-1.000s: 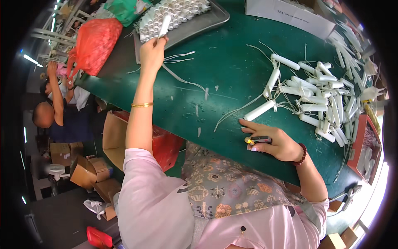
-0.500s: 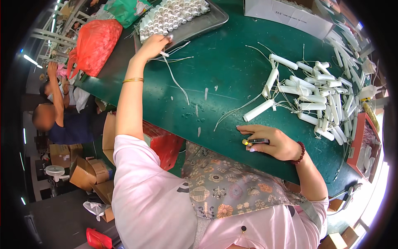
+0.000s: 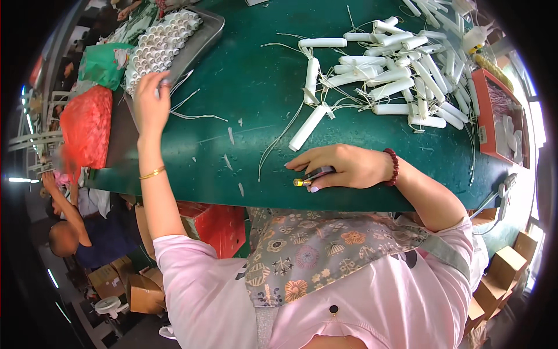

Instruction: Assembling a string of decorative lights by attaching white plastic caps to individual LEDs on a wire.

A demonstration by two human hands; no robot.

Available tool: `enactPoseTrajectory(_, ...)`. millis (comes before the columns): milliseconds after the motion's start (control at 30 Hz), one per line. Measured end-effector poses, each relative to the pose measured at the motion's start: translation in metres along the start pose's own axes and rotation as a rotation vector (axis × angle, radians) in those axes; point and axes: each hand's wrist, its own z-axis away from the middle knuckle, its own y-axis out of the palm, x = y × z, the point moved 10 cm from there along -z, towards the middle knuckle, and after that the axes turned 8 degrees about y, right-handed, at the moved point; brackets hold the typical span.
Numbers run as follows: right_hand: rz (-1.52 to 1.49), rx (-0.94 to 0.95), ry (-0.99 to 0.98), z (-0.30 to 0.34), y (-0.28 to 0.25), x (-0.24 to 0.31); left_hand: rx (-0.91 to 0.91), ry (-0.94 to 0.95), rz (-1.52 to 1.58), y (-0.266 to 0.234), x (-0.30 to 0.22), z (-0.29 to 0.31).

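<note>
One small dark tool (image 3: 321, 172) with a yellow end (image 3: 300, 182) is being gripped by the right hand (image 3: 351, 166) in the head view, thumb opposing fingers, the yellow end pointing left of the grip. A single white tube (image 3: 308, 128) is lying just beyond that hand's fingertips. Wired tubes are forming a loose pile (image 3: 390, 88) farther out and to its right on the green table (image 3: 250, 87).

The left hand (image 3: 153, 110) is reaching in at a metal tray (image 3: 196, 49), fingers curling; whether it is gripping anything cannot be determined. Packed white tubes (image 3: 160, 46) are occupying the tray beyond it. Thin wires (image 3: 197, 117) are trailing to its right; a red bag (image 3: 87, 128) is sitting to its left.
</note>
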Motion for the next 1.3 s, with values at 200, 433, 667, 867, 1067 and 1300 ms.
enactPoseTrajectory(200, -0.006, -0.011, -0.017, 0.007, -0.003, 0.009, 0.344, -0.089, 0.614, 0.037, -0.21, -0.015)
enactPoseTrajectory(433, -0.251, -0.279, 0.022, 0.027, -0.055, 0.024, 0.345, 0.041, 0.39, 0.031, -0.266, 0.003)
enactPoseTrajectory(667, -0.349, -0.983, -0.235, 0.081, -0.143, 0.031, -0.227, -0.22, 1.13, -0.052, -0.179, -0.045)
enactPoseTrajectory(867, -0.075, -1.095, -0.233, 0.09, -0.148, 0.037, -0.266, -0.349, 1.795, 0.002, -0.171, -0.06)
enactPoseTrajectory(1067, 0.432, -1.159, -0.19, 0.094, -0.146, 0.062, 0.166, 0.026, 1.06, 0.031, -0.251, -0.047)
enactPoseTrajectory(1300, 0.781, -1.072, -0.215, 0.087, -0.129, 0.075, 0.241, -0.076, 1.147, 0.052, -0.262, -0.031)
